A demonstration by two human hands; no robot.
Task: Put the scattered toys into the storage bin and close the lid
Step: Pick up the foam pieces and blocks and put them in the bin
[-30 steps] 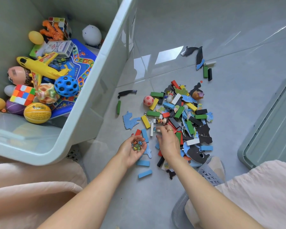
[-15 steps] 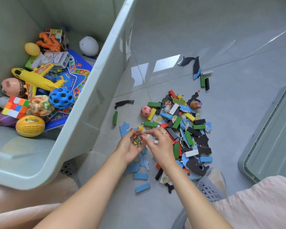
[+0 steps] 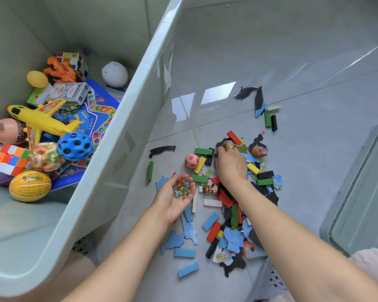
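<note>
glass marbles (image 3: 181, 189) sit cupped in the left hand (image 3: 175, 198), palm up for collecting; the right hand (image 3: 230, 164) pinches into the floor's toy pile (image 3: 231, 205). storage bin (image 3: 109, 171) beside, lid (image 3: 362, 192) off.

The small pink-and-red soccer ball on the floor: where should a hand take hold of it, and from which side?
The soccer ball is round, so any opposite pair of points works. Come from above and pinch across its widest part. Its left side faces bare floor, while a yellow block sits close against its right, so the thumb probably fits best left.
</note>
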